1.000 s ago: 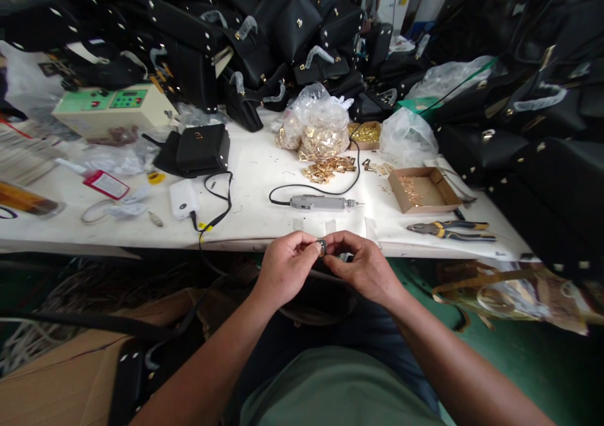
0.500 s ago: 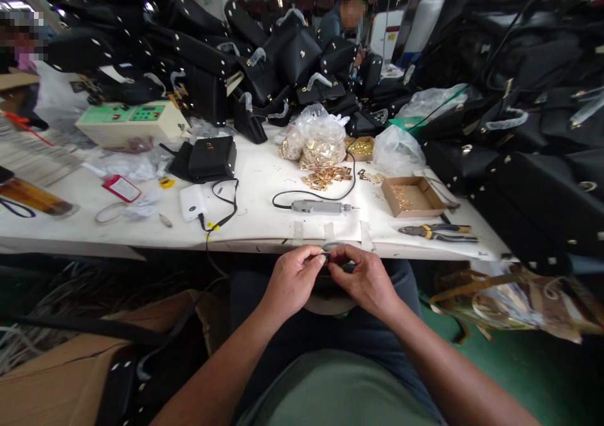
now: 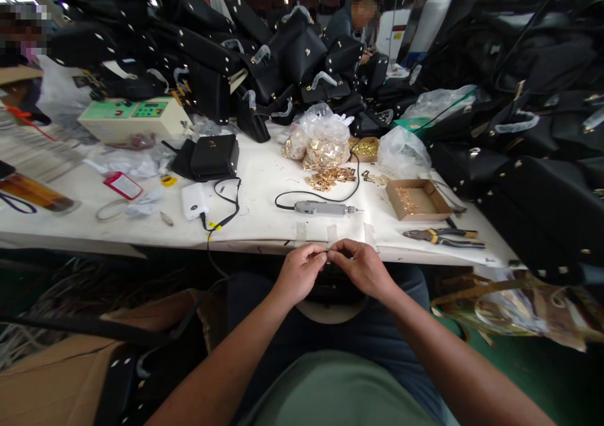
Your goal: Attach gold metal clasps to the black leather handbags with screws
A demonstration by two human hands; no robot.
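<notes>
My left hand [image 3: 301,272] and my right hand [image 3: 362,267] meet in front of the table edge, fingertips pinched together. Between them is a small dark piece, mostly hidden by the fingers, whose kind I cannot make out. Below the hands, on my lap, lies a black bag [image 3: 333,291] with a pale curved edge under it. Just beyond, on the white table [image 3: 255,224], a grey electric screwdriver [image 3: 325,208] lies with its bit to the right. Gold metal fittings [image 3: 326,179] lie loose behind it.
An open cardboard box [image 3: 427,209] with small copper-coloured pieces and pliers [image 3: 443,237] are at right. Plastic bags of fittings [image 3: 325,144] stand behind. A white power box [image 3: 193,201], black bag [image 3: 214,156] and control unit [image 3: 136,121] are at left. Another person [image 3: 353,20] sits beyond piled bags.
The view has shifted slightly. My fingertips have drawn closer together, the right hand's fingers flatter, and less of the dark piece shows. More of the black bag on my lap is visible.
</notes>
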